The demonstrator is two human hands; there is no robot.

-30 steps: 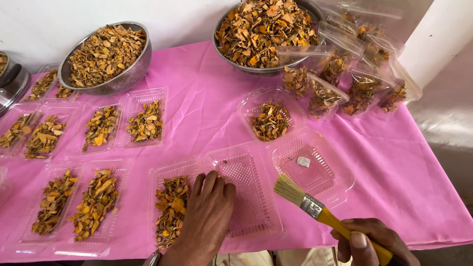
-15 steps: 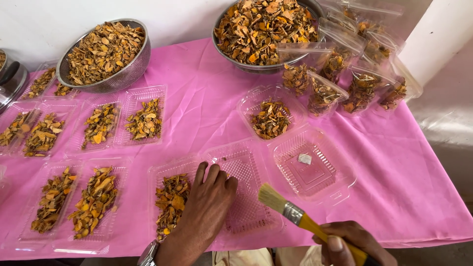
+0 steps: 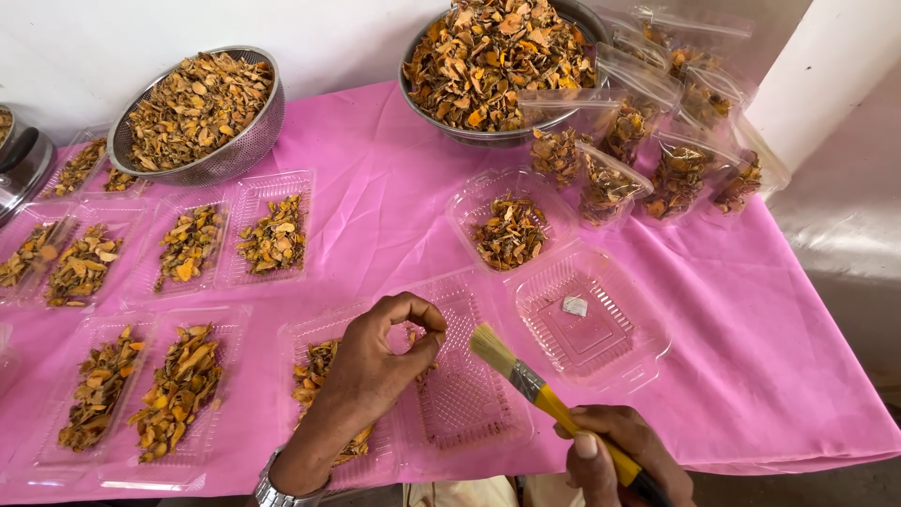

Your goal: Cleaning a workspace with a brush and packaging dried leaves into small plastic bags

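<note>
My left hand [image 3: 380, 361] hovers over a clear two-part plastic tray [image 3: 469, 413] near the front table edge, fingers curled in a pinch; whether it holds a dried piece I cannot tell. The tray's left half holds dried orange-yellow slices [image 3: 314, 371]; its right half is bare. My right hand [image 3: 615, 455] grips a paintbrush [image 3: 530, 385] with a yellow handle and pale bristles. The bristles point at the tray's right half, just above it. An open clear container [image 3: 587, 319] with a small white packet inside lies to the right.
A pink cloth [image 3: 751, 357] covers the table. Two steel bowls [image 3: 202, 113] [image 3: 497, 56] of dried slices stand at the back. Filled trays [image 3: 235, 239] sit left; sealed pouches [image 3: 676, 169] lie at the back right. A filled round container [image 3: 507, 230] sits mid-table. The table ends at right.
My left hand has lifted from lying flat on the tray and curled its fingers into a pinch. The brush has moved left, closer to the tray's right half.
</note>
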